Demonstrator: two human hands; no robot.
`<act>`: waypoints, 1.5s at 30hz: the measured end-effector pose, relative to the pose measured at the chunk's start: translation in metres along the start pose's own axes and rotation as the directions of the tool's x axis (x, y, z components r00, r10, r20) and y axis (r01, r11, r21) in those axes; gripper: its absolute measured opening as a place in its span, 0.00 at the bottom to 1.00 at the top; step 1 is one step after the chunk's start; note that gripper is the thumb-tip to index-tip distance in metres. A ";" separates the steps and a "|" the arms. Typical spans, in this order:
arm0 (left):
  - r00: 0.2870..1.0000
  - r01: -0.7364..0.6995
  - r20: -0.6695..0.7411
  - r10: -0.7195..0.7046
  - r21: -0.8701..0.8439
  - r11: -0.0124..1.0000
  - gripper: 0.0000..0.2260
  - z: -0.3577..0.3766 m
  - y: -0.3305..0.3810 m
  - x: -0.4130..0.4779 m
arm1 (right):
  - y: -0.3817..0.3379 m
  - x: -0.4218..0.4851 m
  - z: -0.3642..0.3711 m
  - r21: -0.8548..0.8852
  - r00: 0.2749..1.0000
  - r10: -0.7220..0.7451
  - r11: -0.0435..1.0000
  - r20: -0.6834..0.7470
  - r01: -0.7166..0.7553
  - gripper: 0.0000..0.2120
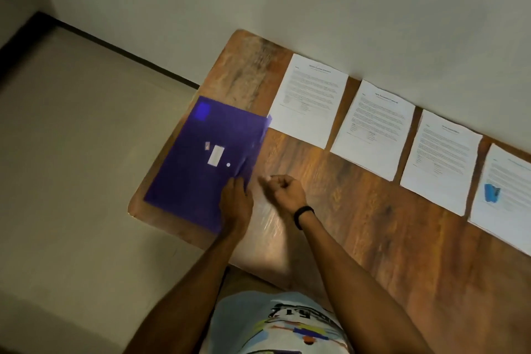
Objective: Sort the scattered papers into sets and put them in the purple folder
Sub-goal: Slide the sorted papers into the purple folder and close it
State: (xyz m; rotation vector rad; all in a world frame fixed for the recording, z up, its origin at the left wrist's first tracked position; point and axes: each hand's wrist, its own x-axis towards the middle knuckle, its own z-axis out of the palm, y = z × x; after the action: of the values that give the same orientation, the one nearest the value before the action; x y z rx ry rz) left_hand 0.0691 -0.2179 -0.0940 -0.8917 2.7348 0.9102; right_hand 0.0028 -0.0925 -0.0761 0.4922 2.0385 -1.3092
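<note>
- Purple folder [201, 152] lies flat at the left end of the wooden surface [359, 210], centre-left of frame, long axis running from lower left to upper right.
- Folder carries a white label [215, 155], a small white dot just beside it, and a brighter blue patch [203, 112] near its upper corner.
- Folder's right edge looks slightly lifted or doubled; blur makes it hard to tell whether it is open.
- Left hand [236, 204] rests palm down on the folder's lower right corner, fingers flat and pressing, gripping nothing.
- Right hand [283, 188] is just beside the left one, over bare wood, curled into a loose fist; cannot tell whether anything is pinched in it.
- Black band [303, 214] sits on the right wrist.
- Four paper sets lie in a diagonal row along the wall, from upper centre to the right edge of frame: first sheet [309, 100], second sheet [373, 129], third sheet [441, 161], fourth sheet [505, 198].
- Folder's upper right corner touches or just overlaps the first sheet's lower left corner.
- Fourth sheet has a blue mark [492, 192] on its left part and is cut off by the frame edge.
- All printed text is too small to read.
</note>
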 end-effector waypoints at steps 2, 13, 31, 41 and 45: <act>0.991 -0.135 -0.009 0.136 0.074 0.988 0.11 -0.002 0.014 -0.036 | -0.011 -0.007 0.003 0.053 0.997 0.027 0.998 0.067 -0.031 0.40; 0.786 -0.615 0.241 0.569 0.215 0.759 0.15 0.012 0.081 -0.122 | 0.039 -0.082 -0.112 0.783 0.963 -0.051 0.595 0.263 -0.182 0.22; 0.528 -0.826 0.577 0.623 0.178 0.535 0.29 0.156 0.155 -0.197 | 0.279 -0.131 -0.251 0.894 0.934 0.325 0.359 0.148 -0.267 0.24; 0.680 -0.669 0.614 0.401 0.297 0.681 0.16 0.196 0.188 -0.251 | 0.363 -0.082 -0.308 0.739 0.900 0.295 0.516 0.322 -0.434 0.34; 0.792 -0.537 0.520 0.320 0.343 0.771 0.11 0.196 0.198 -0.269 | 0.326 -0.096 -0.331 0.649 0.919 0.304 0.652 0.250 -0.392 0.08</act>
State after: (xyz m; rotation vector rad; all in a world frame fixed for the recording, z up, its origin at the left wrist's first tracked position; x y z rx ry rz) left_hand 0.1629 0.1571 -0.0740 0.0654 2.5908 0.3641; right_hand 0.1669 0.3494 -0.1288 1.0567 1.1938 -1.7706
